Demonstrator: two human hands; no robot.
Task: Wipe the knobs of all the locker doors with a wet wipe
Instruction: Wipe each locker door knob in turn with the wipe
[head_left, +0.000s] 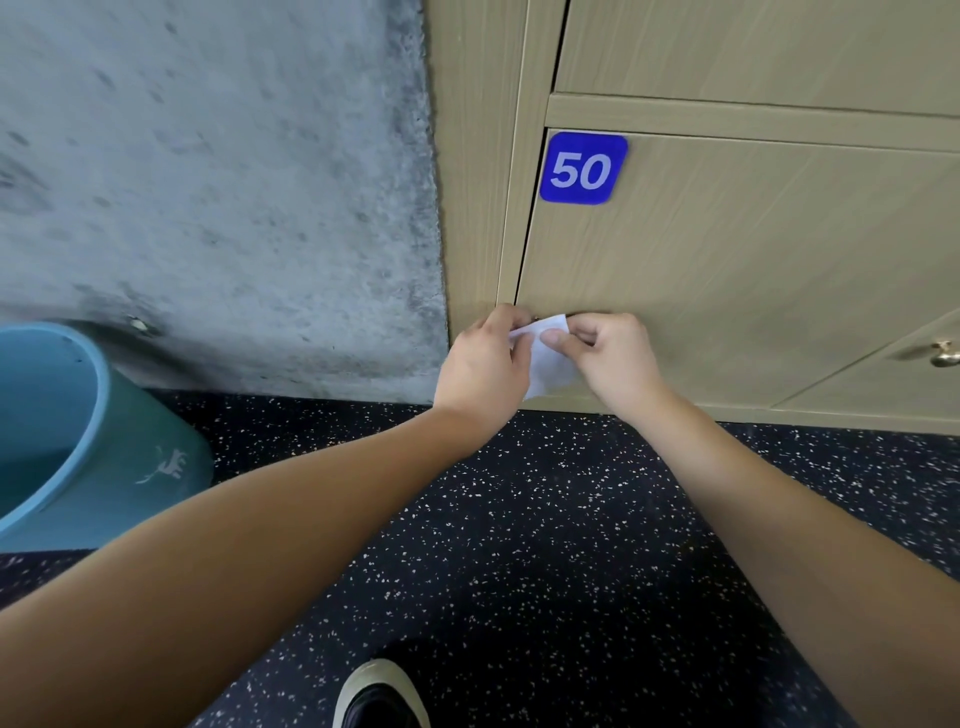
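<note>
A white wet wipe (549, 364) hangs between both my hands in front of the lower left corner of a beige locker door (727, 249) marked with a blue plate reading 50 (583, 168). My left hand (485, 364) pinches the wipe's left edge. My right hand (613, 358) pinches its upper right part with thumb and fingers. This door's knob is hidden behind my hands and the wipe. A brass knob (943, 354) shows on the neighbouring door at the right edge.
A blue plastic bucket (98, 447) stands on the dark speckled floor (545, 545) at the left, against a rough grey concrete wall (218, 182). My shoe (382, 696) is at the bottom. Another locker door (753, 47) sits above.
</note>
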